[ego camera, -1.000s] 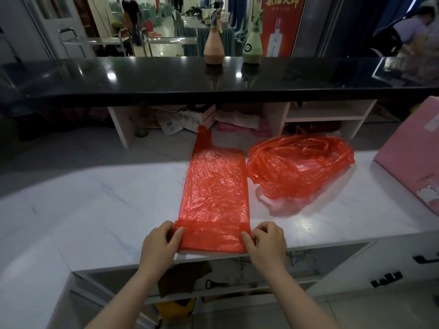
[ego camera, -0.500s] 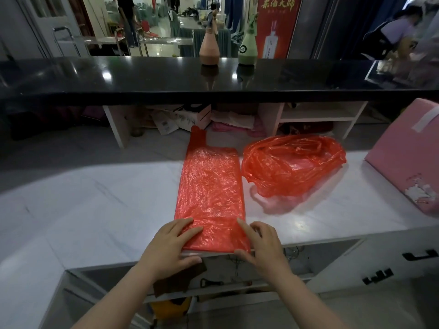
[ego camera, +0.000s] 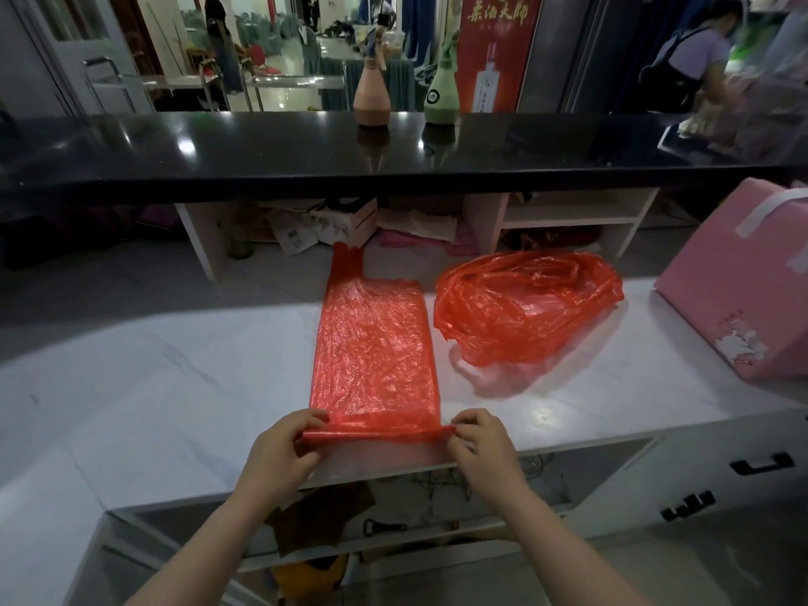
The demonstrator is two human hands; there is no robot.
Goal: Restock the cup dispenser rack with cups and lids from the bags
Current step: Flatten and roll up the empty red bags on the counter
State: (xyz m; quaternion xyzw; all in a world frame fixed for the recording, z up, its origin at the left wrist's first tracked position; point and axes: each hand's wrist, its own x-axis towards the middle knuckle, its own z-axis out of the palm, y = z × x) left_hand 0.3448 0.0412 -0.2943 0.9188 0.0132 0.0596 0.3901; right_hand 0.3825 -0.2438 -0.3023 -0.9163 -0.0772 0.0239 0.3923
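Note:
A flattened red plastic bag (ego camera: 374, 347) lies lengthwise on the white marble counter (ego camera: 153, 378), its handle pointing away from me. Its near end is turned over into a narrow roll at the counter's front edge. My left hand (ego camera: 284, 452) pinches the left end of that roll, and my right hand (ego camera: 481, 448) pinches the right end. A second red bag (ego camera: 524, 308), crumpled and puffed up, sits to the right of the flat one. No cups, lids or dispenser rack are in view.
A pink box (ego camera: 743, 282) stands at the counter's right end. Behind runs a raised black bar top (ego camera: 262, 155) with a pink spray bottle (ego camera: 370, 96) and a green one (ego camera: 441, 96). Open shelves with clutter sit beneath it. A person bends over at far right.
Half a second ago both hands lay flat on the bag's near end. Now the fingers are curled and the end is turned up into a narrow roll, farther from the counter edge.

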